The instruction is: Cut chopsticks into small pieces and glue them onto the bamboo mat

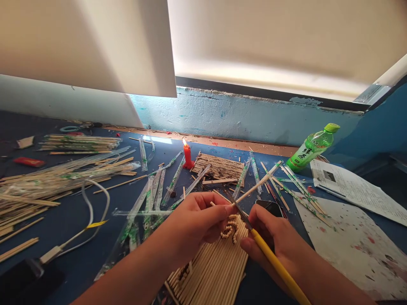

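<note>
The left hand (203,216) held a thin wooden stick (256,187), its thumb and forefinger pinched together on the near end, while the far end slanted up and away to the right over the desk (124,228). The right hand (270,226) had its fingers closed around a knife (275,262) with a yellow handle, and the dark blade crossed the stick right beside the left fingertips. Below both hands lay a panel of sticks (219,271) set side by side, with a curling raised figure (229,231) made of small pale round pieces on its upper part. Beyond the left hand a red candle (188,156) burned upright, and just to its right lay a smaller, dark-marked mat of sticks (219,165). Clear wrappers (155,186) with green print were strewn around these, some with sticks inside. At the left side of the desk lay heaped sticks and plastic (63,182), a red packet (29,162) and a looped white cable (108,199) that led to a black block (28,271). On the right, a green bottle (313,148) stood near the blue wall (229,114), leaning in the view, with printed pages (359,186) beside it and a stained pale sheet (352,245) nearer the person. A dark, shiny object (269,207), partly hidden by the right hand, could not be made out clearly.
</note>
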`<state>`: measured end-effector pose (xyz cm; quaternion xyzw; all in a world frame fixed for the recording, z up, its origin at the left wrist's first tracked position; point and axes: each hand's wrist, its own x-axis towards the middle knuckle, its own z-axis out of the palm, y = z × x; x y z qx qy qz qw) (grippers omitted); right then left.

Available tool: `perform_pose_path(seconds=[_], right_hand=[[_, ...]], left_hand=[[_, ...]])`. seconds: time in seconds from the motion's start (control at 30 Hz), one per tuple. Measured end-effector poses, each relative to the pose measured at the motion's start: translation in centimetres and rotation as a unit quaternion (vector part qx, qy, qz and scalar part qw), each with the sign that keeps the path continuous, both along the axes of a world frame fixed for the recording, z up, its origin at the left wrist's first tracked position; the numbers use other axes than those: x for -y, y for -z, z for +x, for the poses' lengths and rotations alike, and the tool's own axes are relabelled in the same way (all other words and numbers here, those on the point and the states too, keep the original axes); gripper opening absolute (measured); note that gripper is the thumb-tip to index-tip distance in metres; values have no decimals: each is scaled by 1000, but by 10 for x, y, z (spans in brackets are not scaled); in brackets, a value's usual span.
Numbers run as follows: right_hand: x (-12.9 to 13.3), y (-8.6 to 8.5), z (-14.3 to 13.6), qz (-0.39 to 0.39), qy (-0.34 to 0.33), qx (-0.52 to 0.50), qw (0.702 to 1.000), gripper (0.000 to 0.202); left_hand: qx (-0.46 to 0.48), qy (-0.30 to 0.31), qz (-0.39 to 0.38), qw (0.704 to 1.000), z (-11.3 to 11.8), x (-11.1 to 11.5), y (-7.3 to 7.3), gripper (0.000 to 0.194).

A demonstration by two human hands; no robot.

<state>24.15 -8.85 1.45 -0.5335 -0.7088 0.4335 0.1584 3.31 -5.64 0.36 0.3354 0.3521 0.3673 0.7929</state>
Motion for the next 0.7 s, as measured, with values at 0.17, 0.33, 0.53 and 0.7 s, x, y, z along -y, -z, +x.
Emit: perform_pose_path(seconds=[0.17,0.33,0.53,0.7], right_hand=[[3,1,1,54,18,25,998,39],[-2,17,7,68,2,44,997,39],[-3,11,8,-5,-33,11,999,34],[-1,3,6,-33,-26,-14,999,31]], left_hand=[[2,3,9,1000,-2,1,-4,27],[8,8,-7,1000,-1,2,-6,27],[-39,0,15,999,3,4,-5,27],[-146,-26,85,985,6,6,-6,25]])
